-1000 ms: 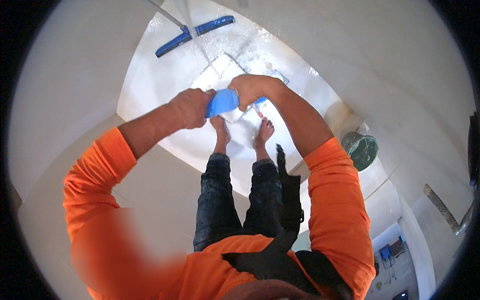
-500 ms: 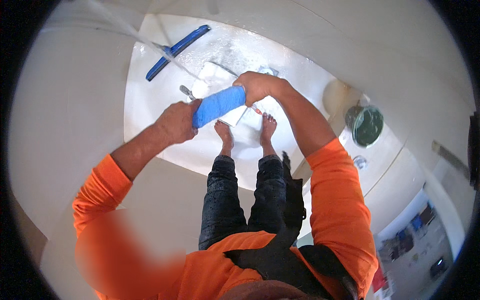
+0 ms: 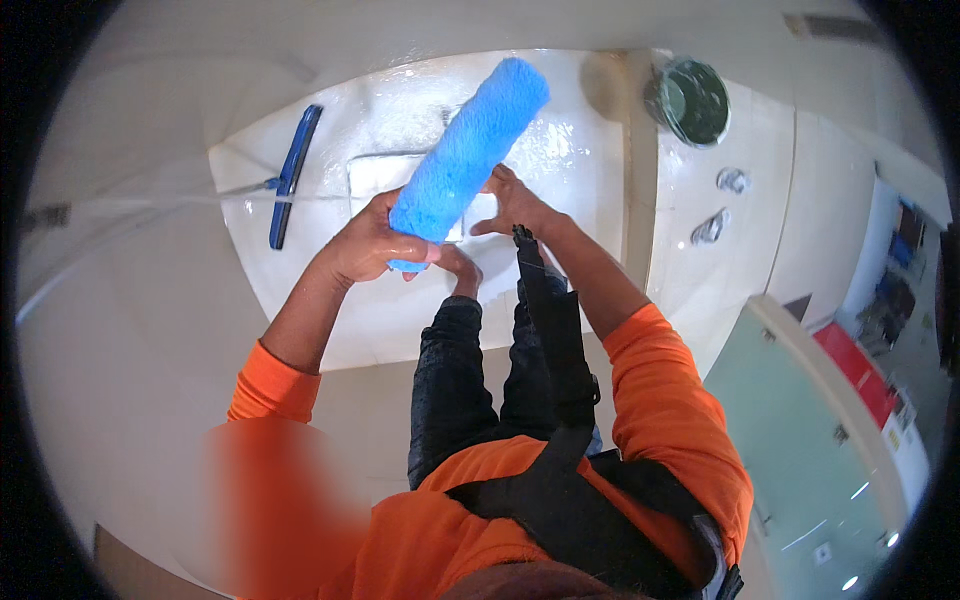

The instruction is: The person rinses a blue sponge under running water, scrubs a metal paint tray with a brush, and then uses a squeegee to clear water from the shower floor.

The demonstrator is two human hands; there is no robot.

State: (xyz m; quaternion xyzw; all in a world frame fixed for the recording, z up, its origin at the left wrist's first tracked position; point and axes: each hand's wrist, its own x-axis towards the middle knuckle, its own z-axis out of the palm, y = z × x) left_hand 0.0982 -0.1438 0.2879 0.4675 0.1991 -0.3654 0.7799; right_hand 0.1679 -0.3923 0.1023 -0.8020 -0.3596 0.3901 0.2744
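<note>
My left hand [image 3: 372, 240] is wrapped round the lower end of a fluffy blue paint roller cover [image 3: 470, 150]. The cover slants up and to the right, its far end free. Beside it on the right, my right hand [image 3: 515, 208] is held with thumb and fingers apart; some fingertips are hidden behind the cover, and I see no grip on it. Below the hands, a white rectangular tray-like piece [image 3: 375, 177] lies on the wet floor, partly covered by the cover and my left hand.
A blue floor squeegee [image 3: 292, 180] lies at the left, with a thin stream or pole crossing near it. On the ledge at right stand a green bucket [image 3: 695, 105] and two metal knobs [image 3: 733, 180]. A glass panel [image 3: 800, 430] is at lower right. My bare foot [image 3: 462, 270] is below.
The roller cover has swung from nearly level to steeply slanted, its far end upward. My right hand has let go of its end and opened. The whole view has turned.
</note>
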